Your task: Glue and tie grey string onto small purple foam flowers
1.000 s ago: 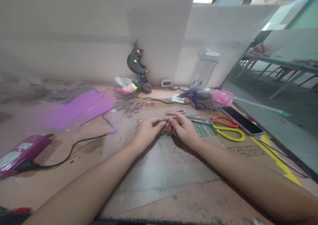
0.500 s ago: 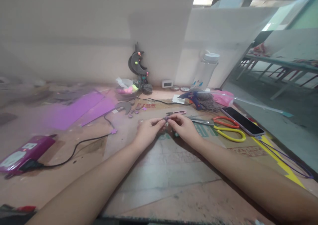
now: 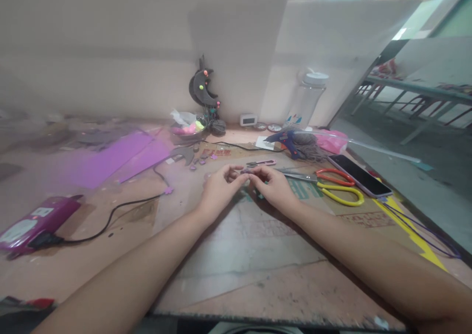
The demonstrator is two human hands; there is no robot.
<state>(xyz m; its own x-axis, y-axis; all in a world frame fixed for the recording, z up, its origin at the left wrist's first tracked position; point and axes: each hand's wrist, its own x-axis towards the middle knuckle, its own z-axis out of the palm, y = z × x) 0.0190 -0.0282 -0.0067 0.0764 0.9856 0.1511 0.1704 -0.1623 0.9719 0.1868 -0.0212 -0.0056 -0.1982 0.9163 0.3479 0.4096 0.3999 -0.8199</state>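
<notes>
From the head camera I record both hands at the middle of the table (image 3: 206, 304), above a flat sheet of cardboard (image 3: 368, 220). The left hand (image 3: 220, 192) has its thumb and fingers drawn together in a pinch, and the right hand (image 3: 273, 189) meets it in a matching pinch. Between the fingertips, clear of the table as far as I can judge, is a small greyish-purple piece (image 3: 247, 171); both pinches are closed on it. The fingers cover most of it, so I cannot determine its shape.

Just beyond the fingertips I note pink-handled snips (image 3: 265, 163). Beside the right hand lie scissors (image 3: 317, 178) with one red and one yellow handle, and a phone (image 3: 359, 175) lies past them. Further back, a blue glue gun (image 3: 285, 139) rests against grey yarn (image 3: 309, 152). Small purple bits (image 3: 193, 167) lie beyond the left hand.
</notes>
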